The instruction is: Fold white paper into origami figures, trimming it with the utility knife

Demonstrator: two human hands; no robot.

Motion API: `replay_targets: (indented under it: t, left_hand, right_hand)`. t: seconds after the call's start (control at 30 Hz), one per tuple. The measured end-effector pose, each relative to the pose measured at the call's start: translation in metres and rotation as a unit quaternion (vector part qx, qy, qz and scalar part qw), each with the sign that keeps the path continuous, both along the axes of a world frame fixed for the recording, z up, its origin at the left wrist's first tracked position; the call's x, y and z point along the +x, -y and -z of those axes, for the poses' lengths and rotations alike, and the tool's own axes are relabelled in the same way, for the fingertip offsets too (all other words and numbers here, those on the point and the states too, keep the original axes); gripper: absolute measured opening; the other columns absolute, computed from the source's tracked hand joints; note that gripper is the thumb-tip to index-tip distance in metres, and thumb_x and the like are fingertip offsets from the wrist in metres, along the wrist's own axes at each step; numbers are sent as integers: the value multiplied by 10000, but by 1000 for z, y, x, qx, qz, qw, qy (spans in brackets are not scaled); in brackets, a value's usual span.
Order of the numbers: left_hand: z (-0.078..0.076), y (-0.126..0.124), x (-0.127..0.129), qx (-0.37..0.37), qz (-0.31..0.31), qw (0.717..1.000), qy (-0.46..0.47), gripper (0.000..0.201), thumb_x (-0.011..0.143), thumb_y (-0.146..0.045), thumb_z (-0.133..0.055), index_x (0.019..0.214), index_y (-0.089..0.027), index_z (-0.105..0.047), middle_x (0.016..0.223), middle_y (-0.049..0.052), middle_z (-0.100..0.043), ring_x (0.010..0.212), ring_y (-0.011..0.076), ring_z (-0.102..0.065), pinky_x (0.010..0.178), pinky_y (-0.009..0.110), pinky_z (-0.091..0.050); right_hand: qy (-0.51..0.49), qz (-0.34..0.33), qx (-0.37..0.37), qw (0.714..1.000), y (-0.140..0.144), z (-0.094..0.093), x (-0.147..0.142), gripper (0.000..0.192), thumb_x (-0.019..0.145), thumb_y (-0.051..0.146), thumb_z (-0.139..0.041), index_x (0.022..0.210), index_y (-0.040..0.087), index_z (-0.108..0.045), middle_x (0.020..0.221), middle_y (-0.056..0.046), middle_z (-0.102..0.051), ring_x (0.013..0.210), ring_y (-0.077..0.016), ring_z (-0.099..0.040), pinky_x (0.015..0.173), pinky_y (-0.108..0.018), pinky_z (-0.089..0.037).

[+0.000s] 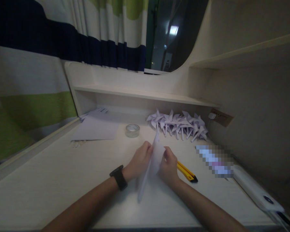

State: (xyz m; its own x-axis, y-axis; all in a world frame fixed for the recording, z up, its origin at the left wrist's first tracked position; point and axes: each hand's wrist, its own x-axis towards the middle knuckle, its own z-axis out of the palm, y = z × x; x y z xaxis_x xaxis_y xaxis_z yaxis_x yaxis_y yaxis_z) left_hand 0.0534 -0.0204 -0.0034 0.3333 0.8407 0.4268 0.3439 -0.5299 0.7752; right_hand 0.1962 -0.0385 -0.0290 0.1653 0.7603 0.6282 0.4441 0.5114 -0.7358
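A sheet of white paper (157, 158) stands on edge between my two hands over the desk, a little smeared by motion. My left hand (141, 159), with a dark watch (119, 177) on its wrist, is closed on the paper's left side. On the other side, my right hand (169, 166) has its fingers curled against the sheet; its fingertips are partly hidden. Just right of that hand lies a yellow utility knife (187, 171), its far end covered by the hand. A roll of clear tape (132, 130) rests beyond my left hand.
Several folded paper pinwheels (177, 124) lie in a row at the back right. A stack of paper (96, 125) is at the back left. On the right are a pixelated phone-like object (214, 161) and a white power strip or lamp base (256, 187). A low shelf (140, 93) spans the back.
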Motion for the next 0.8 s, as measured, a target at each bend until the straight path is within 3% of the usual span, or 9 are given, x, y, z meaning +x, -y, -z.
replay_targets:
  t: [0.13, 0.3, 0.43, 0.6, 0.8]
  left_hand:
    - [2, 0, 1, 8, -12, 1000, -22, 249, 964, -367, -277, 801, -213, -385, 719, -6, -468, 648, 166, -466, 588, 290, -327]
    - [-2, 1, -1, 37, -24, 998, -52, 253, 962, -356, -267, 788, -218, -386, 729, 1, -475, 660, 174, -466, 608, 299, -335]
    - [-4, 0, -3, 0, -8, 999, -48, 266, 955, -379, -285, 776, -217, -396, 710, -10, -486, 649, 165, -478, 595, 288, -335]
    - [2, -3, -5, -50, 7, 999, -12, 264, 945, -385, -317, 768, -211, -409, 694, -25, -505, 658, 154, -499, 592, 269, -343]
    - [7, -1, -2, -68, 25, 997, 17, 239, 931, -375, -355, 782, -205, -430, 730, -7, -539, 674, 156, -509, 591, 268, -351]
  right_hand:
    - [-26, 4, -40, 999, -1, 6, -3, 49, 768, 171, -499, 730, 188, -525, 635, 16, -564, 602, -148, -504, 550, -247, -388]
    - [-49, -24, -60, 997, 2, 5, -6, 101, 777, 165, -465, 787, 178, -565, 690, -3, -613, 641, -161, -531, 567, -256, -396]
    - [28, 11, -16, 999, 3, 3, -4, 81, 769, 155, -465, 715, 198, -507, 640, 9, -559, 620, -161, -510, 578, -264, -382]
    - [137, 31, 60, 988, 0, 5, 1, 105, 809, 152, -426, 774, 209, -508, 705, -13, -543, 656, -170, -516, 610, -275, -378]
    - [140, 42, 66, 987, 2, 0, 0, 104, 812, 164, -457, 726, 206, -499, 676, -4, -536, 637, -162, -499, 615, -274, -368]
